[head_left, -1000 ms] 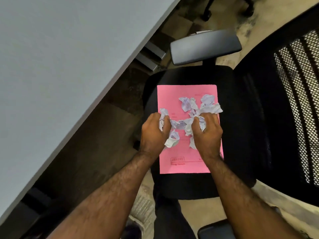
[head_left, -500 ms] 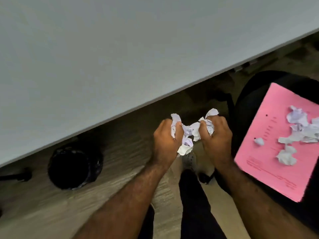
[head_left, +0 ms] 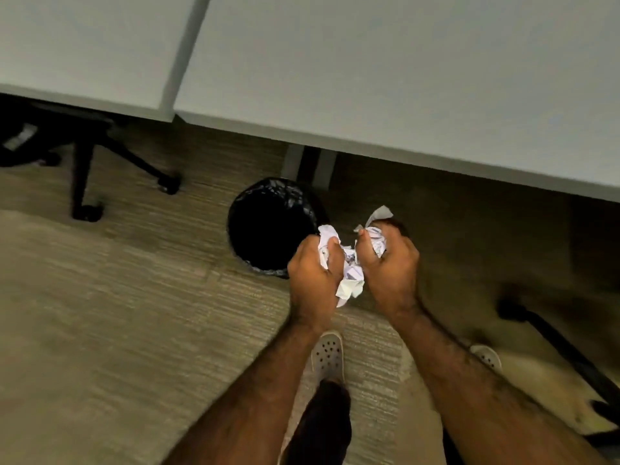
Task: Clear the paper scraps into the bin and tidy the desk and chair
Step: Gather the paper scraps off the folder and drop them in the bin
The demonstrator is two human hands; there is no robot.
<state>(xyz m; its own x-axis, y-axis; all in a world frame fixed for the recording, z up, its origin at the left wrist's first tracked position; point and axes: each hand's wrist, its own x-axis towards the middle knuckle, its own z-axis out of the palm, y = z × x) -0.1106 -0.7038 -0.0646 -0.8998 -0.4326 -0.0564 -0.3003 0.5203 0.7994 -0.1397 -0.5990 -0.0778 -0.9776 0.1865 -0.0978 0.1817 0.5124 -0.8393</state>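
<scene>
While crumpled paper scraps [head_left: 350, 263] are clenched between them, the fingers of the left hand [head_left: 313, 275] and right hand [head_left: 391, 266] are curled tightly closed, side by side. Just beyond the left knuckles, partly hidden by them, a black-lined bin [head_left: 268, 229] is seen on the carpet [head_left: 117, 313], under the grey desk [head_left: 369, 62] edge further out.

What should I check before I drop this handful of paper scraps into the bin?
1. Both hands gripping scraps: left hand and right hand closed on the paper scraps: ok.
2. Bin open, liner in place: ok.
3. Hands over the opening: at its near right rim, not over it: not ok.
4. Loose piece hanging below the hands: not ok.
5. Room in the bin: cannot tell.
</scene>
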